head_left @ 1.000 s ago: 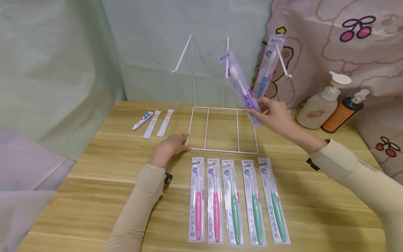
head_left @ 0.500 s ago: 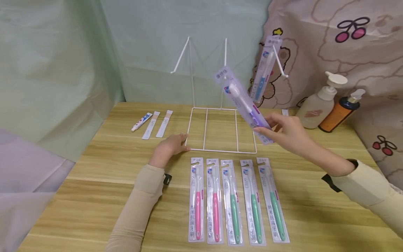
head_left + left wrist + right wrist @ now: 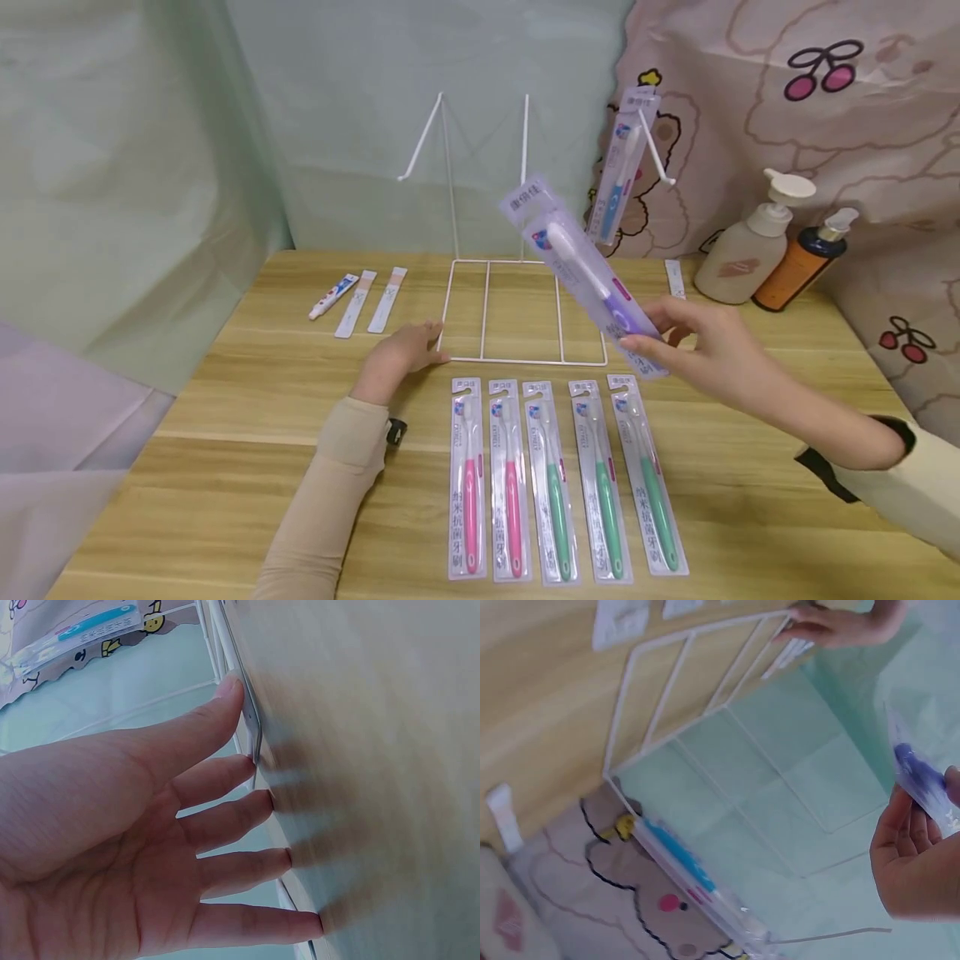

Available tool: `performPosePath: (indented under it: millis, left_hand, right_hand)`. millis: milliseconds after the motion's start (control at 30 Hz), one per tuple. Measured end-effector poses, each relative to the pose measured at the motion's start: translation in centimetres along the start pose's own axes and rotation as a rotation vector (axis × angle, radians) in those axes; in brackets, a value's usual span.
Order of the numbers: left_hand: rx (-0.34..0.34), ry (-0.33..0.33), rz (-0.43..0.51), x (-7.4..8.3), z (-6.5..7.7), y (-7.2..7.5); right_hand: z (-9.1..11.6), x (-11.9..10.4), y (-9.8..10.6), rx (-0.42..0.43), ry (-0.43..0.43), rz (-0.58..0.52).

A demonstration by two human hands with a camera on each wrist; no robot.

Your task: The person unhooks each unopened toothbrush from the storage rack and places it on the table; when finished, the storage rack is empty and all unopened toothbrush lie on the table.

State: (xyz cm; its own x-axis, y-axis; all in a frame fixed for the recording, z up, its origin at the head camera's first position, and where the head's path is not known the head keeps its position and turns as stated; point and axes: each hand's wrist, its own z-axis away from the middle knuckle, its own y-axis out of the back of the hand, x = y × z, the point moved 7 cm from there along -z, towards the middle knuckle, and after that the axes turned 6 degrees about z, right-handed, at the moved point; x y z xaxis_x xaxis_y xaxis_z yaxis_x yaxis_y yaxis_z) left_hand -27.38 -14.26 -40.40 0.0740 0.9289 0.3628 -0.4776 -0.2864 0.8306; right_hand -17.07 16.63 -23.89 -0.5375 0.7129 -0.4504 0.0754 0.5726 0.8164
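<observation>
My right hand (image 3: 708,337) pinches the lower end of a packaged purple toothbrush (image 3: 577,258) between thumb and fingers. The pack tilts up to the left, in front of a white wire rack (image 3: 525,362) with upright hooks. Straight fingers of my left hand (image 3: 396,357) rest at the rack's front left corner; in the left wrist view the thumb (image 3: 231,701) lies at the wire and the fingertips meet the tabletop. From the right hook hangs a packaged blue toothbrush (image 3: 617,183). Two pink toothbrushes (image 3: 470,508) and three green toothbrushes (image 3: 558,517) lie packaged in a row before the rack.
Left of the rack lie a small toothpaste tube (image 3: 333,297) and two slim sachets (image 3: 387,300). At the back right stand a cream pump bottle (image 3: 744,258) and an orange spray bottle (image 3: 798,267), with another sachet (image 3: 675,278) beside them. Cloth hangs behind the wooden table (image 3: 225,467).
My right hand has come down and toward me, carrying the purple toothbrush away from the middle hook. The left hand stays at the rack's corner. The head view has shifted slightly.
</observation>
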Motion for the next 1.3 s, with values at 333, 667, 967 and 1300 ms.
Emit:
performPosePath:
  millis: [333,667,967,1300]
  left_hand:
    - [-0.01,0.006,-0.003,-0.2,0.0,-0.1]
    - [-0.007,0.005,0.005,-0.2,0.2,-0.2]
    - [-0.004,0.013,0.015,-0.2,0.3,-0.2]
    - [-0.01,0.007,0.02,0.1,0.2,0.0]
  right_hand:
    - [7.0,5.5,-3.1,-0.124,-0.21,-0.117]
    - [13.6,10.9,-4.7,-0.25,-0.485,-0.12]
    - [17.0,12.6,-6.7,-0.435,-0.701,-0.175]
    - [17.7,12.3,-8.2,-0.484,-0.709,-0.237]
